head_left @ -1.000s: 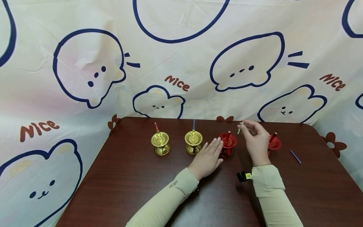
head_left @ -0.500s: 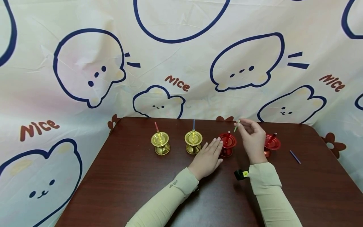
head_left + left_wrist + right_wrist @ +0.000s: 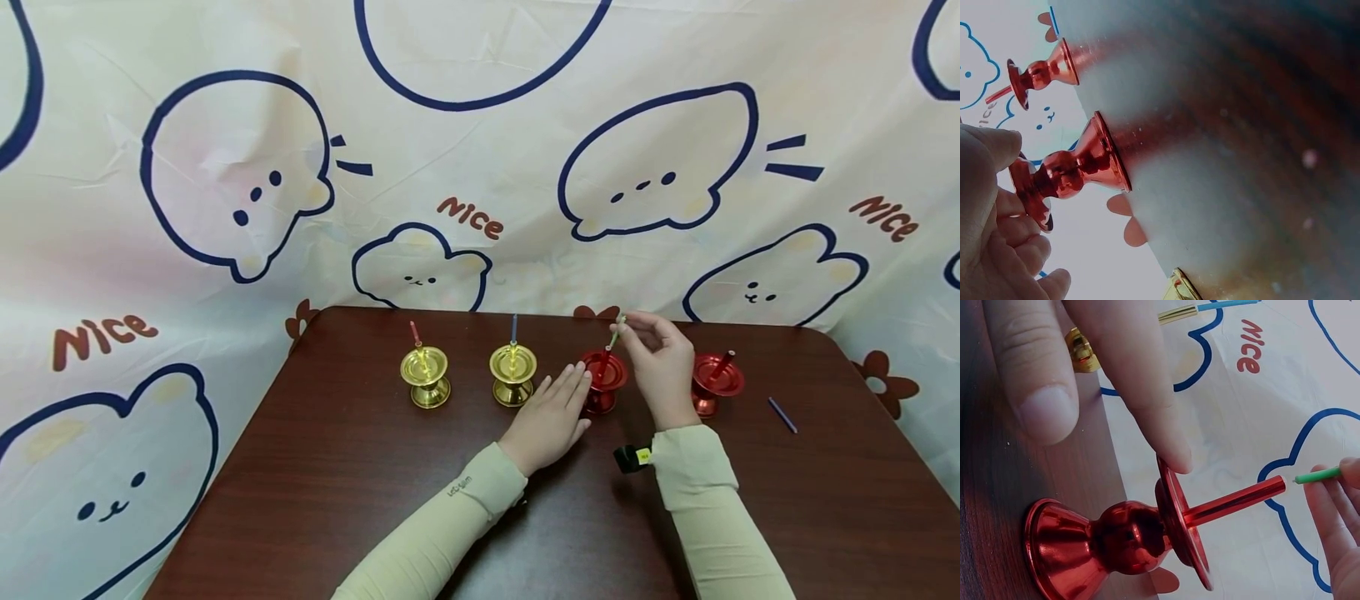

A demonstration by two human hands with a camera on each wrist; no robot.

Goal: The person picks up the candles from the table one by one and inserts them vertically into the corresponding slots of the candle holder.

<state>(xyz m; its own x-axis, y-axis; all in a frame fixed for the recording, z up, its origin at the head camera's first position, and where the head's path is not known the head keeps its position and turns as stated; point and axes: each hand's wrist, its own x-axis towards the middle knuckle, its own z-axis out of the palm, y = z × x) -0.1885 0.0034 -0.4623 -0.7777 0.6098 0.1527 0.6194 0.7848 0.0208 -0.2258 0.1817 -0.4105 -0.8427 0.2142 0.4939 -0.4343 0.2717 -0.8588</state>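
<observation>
The person's right hand (image 3: 660, 367) is pinching a thin green candle (image 3: 1319, 475), thumb and fingers clamped on its upper part. Just below and left of that grip, a red holder (image 3: 1129, 537) is standing upright, and I'm seeing the candle's lower tip hanging just off the end of its tube. The left hand (image 3: 547, 421) is lying beyond that holder from the grip, fingers straight, a fingertip touching the dish's rim. Close on the grip's right, a second red holder (image 3: 723, 382) is standing; farther right, a purple candle (image 3: 782, 415) is lying on the table (image 3: 315, 500). Well left of the grip, two gold holders (image 3: 513, 393) are carrying a red candle (image 3: 415, 333) and a blue candle (image 3: 514, 327).
</observation>
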